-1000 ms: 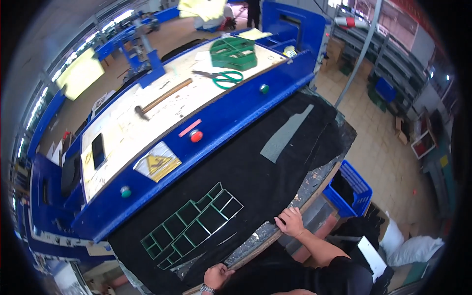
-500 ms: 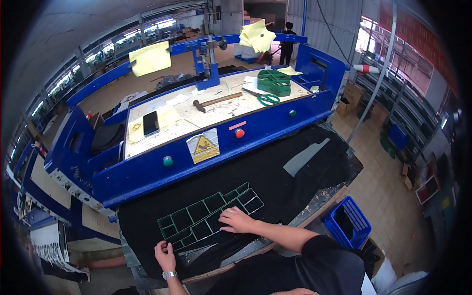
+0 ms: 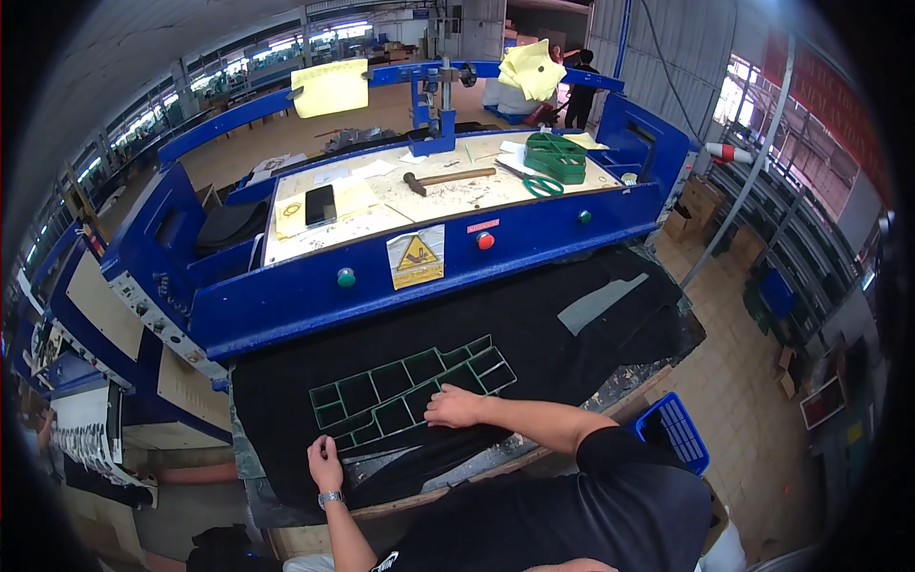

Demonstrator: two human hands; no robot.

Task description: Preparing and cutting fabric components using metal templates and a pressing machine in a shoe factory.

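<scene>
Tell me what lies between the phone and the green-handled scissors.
Mainly a wooden-handled hammer lies between the phone and scissors, in the head view.

A factory workshop.
A blue machine [image 3: 286,313] with push buttons [image 3: 486,241] (one red) and a warning sign [image 3: 416,257] stands beside black cloth [image 3: 524,310]; its top holds a hammer [image 3: 456,177] and scissors [image 3: 544,187]; metal racks [image 3: 810,262] stand right.

Past the right edge of the worktop [image 3: 624,383], tan tiled floor [image 3: 739,357] runs toward dark metal racks [image 3: 805,253]. Above these, 1 window [image 3: 739,93] glares white beside a red banner [image 3: 831,103]. Beyond the far right corner stand cardboard boxes [image 3: 701,200] and a ribbed grey wall [image 3: 688,57], with a doorway [image 3: 572,24] left of it. Well past the far left corner, bright strips [image 3: 345,31] shine under a grey ceiling [image 3: 143,52].
</scene>
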